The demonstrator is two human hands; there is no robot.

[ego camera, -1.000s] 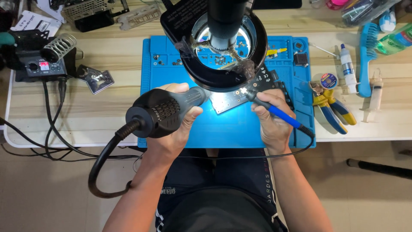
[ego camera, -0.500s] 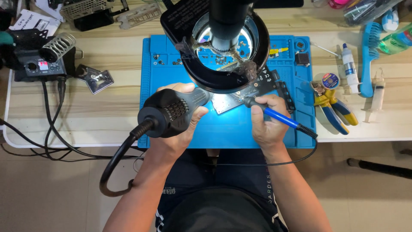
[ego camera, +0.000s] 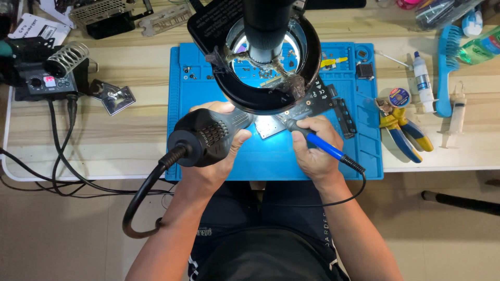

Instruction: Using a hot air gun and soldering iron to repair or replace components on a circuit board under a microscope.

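Worked a circuit board (ego camera: 299, 112) under a ring-lit magnifier (ego camera: 260, 57), both hands gripping tools.
Left hand (ego camera: 216, 156) wrapped shut around hot-air handle (ego camera: 208, 138), nozzle aimed boardward; right hand (ego camera: 312, 148) pinched blue-handled iron (ego camera: 320, 145) like a pen for control.

There is one camera, on the person's head. It looks straight down, from close above, at the blue mat (ego camera: 271, 156) and the table (ego camera: 130, 130).

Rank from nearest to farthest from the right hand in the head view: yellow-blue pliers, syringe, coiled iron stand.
From the right hand:
1. Yellow-blue pliers, just to its right on the table.
2. Syringe, farther right near the table edge.
3. Coiled iron stand, far left.
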